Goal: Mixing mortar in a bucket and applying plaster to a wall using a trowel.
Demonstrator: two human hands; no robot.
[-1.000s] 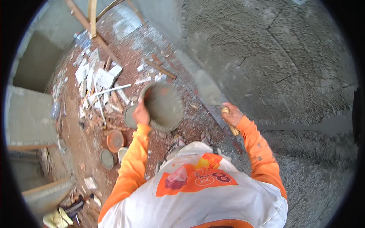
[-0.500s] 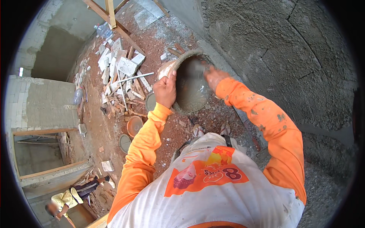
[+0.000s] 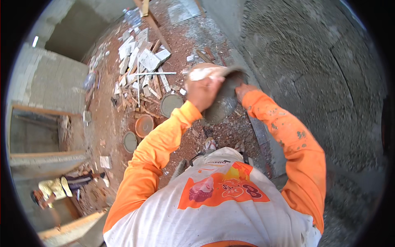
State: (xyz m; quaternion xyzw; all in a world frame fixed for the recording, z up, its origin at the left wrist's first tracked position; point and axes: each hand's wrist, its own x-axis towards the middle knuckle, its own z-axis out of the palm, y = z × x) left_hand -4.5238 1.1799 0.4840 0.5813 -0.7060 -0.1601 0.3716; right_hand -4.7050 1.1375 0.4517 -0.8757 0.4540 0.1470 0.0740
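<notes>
Basically, left hand (image 3: 203, 94) grips the tilted basin (image 3: 223, 103) by its side, best held firm; right hand (image 3: 245, 90) is at its mouth, can't tell holding what.

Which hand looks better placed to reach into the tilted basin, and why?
Probably the right hand: it is at the open side of the basin, though its fingertips are hard to make out. The left hand seems occupied, holding the basin's side.

Broken white slabs (image 3: 149, 60) — and wood scraps (image 3: 156, 85) — litter reddish ground (image 3: 101, 123).
</notes>
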